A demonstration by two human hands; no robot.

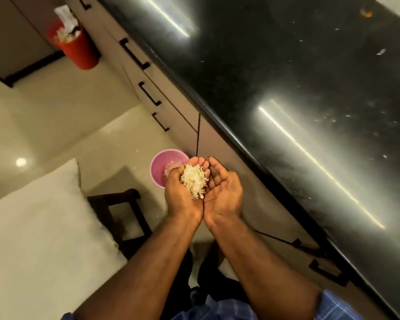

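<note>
This is a home kitchen. A polished black stone countertop [286, 77] runs just right of the right hand [224, 192], with beige drawers [164, 93] and black bar handles [134, 54] under its edge. Below the left hand [183, 197], a pink bin [158, 168] stands on glossy pale floor tiles [56, 116]. A red bin [79, 51] sits well beyond.

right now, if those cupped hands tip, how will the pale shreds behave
The shreds look thin, loose and curly, so probably light and floppy. They lie heaped in the cupped left hand beside the right hand, so they would likely tumble out piecemeal, some perhaps missing the pink bin.
</note>
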